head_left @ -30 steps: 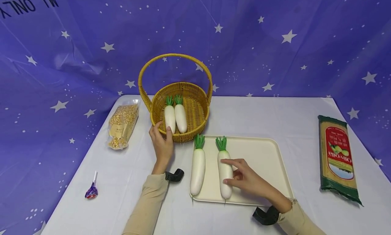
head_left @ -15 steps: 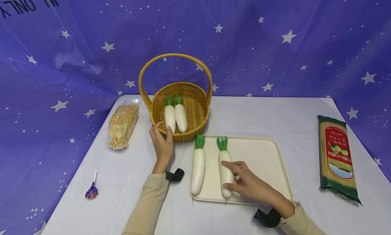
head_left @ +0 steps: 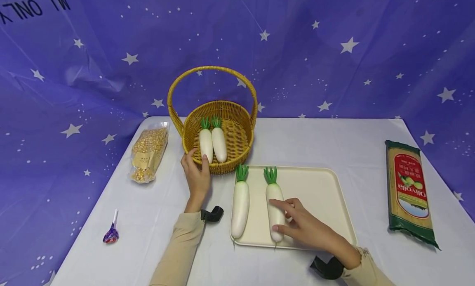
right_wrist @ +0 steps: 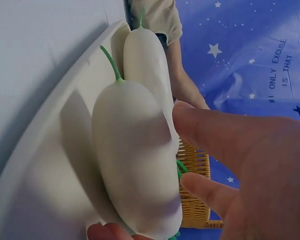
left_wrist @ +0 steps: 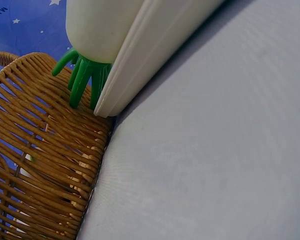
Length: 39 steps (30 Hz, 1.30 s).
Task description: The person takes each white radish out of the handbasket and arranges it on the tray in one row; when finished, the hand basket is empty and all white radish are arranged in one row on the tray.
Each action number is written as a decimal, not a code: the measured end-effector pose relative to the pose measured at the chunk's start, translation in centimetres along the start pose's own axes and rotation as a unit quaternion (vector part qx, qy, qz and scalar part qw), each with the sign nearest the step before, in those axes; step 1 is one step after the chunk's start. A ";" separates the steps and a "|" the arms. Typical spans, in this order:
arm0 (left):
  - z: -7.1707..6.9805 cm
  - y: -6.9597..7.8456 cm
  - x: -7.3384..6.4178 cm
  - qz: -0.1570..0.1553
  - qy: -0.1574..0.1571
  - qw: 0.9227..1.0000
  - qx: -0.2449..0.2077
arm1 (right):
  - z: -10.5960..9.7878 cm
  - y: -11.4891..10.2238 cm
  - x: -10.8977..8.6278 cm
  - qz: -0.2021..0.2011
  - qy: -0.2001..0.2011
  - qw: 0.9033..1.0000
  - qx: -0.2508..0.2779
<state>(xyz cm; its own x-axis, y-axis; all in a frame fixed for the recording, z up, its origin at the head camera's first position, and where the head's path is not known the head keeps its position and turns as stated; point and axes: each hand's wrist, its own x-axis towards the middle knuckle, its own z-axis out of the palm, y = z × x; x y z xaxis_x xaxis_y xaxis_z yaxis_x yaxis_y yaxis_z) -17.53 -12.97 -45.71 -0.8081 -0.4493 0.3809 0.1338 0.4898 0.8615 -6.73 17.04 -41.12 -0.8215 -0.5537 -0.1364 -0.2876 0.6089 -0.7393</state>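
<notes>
In the head view the left hand (head_left: 196,176) grips the front-left rim of a wicker basket (head_left: 243,156) with an arched handle. Two white radishes (head_left: 219,145) with green tops lie inside it. Right of the basket, a cream tray (head_left: 315,187) bears two larger white radishes. The left radish (head_left: 240,209) lies along the tray's left side. Over the other radish (head_left: 273,195) the right hand (head_left: 306,224) has its thumb and index finger spread. In the right wrist view this radish (right_wrist: 132,150) lies close beside the thumb (right_wrist: 200,120), with a fingertip showing at its lower end.
A clear bag of yellow kernels (head_left: 150,152) lies at the left back of the white table (head_left: 141,244). Nearer is a wrapped lollipop (head_left: 111,234). At the far right lies a green and red pasta packet (head_left: 410,191). A starry purple cloth (head_left: 297,63) hangs behind.
The radish by the right hand has shifted slightly right on the tray. The right hand has moved slightly right and towards the person. The left hand and basket have stayed put.
</notes>
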 end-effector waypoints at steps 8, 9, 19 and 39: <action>0.0 -0.2 0.0 0.001 0.000 1.000 -0.001 | -0.4 0.2 0.2 0.004 0.037 0.999 -0.032; 0.0 -0.2 0.0 0.000 0.000 1.000 -0.001 | -0.5 0.2 0.2 0.008 0.043 0.998 -0.038; -0.3 -0.1 0.1 0.003 0.005 1.000 0.000 | -1.5 0.5 2.6 0.010 0.165 0.984 0.058; 0.1 0.1 0.1 0.000 0.005 1.000 -0.003 | -2.4 -4.9 19.2 -0.035 0.078 0.669 0.738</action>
<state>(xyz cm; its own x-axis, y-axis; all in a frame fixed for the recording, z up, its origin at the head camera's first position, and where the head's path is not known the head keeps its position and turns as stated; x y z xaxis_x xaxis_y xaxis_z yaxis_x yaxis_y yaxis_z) -17.61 -12.87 -45.61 -0.8022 -0.4574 0.3838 0.1373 0.4842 0.8641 -22.29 4.74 -38.55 -0.9057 -0.4160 -0.0812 0.3772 -0.7038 -0.6019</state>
